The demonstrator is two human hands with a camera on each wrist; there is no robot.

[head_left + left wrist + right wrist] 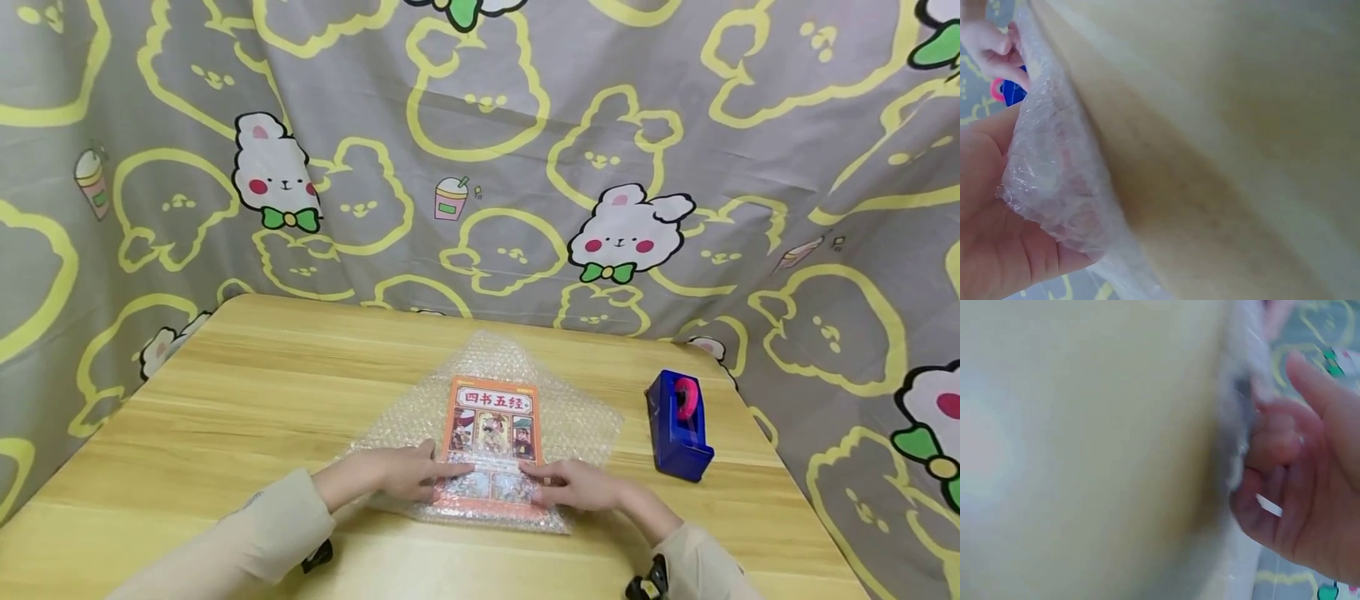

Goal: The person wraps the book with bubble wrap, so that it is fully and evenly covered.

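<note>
An orange book (493,421) with a white title panel and cartoon pictures lies on a sheet of bubble wrap (570,417). One part of the sheet is folded up over the lower half of the cover. My left hand (405,472) holds the wrapped book at its left edge, some fingers over the fold. In the left wrist view a loose flap of bubble wrap (1054,169) partly hides the left fingers. At the opposite edge my right hand (581,485) grips the book and wrap, its lower fingers (1272,447) curled in the right wrist view.
A blue tape dispenser (678,429) with a pink roll stands to the right of the bubble wrap. The wooden table (225,400) reaches back to a grey patterned cloth (510,192) that hangs behind it and along both sides.
</note>
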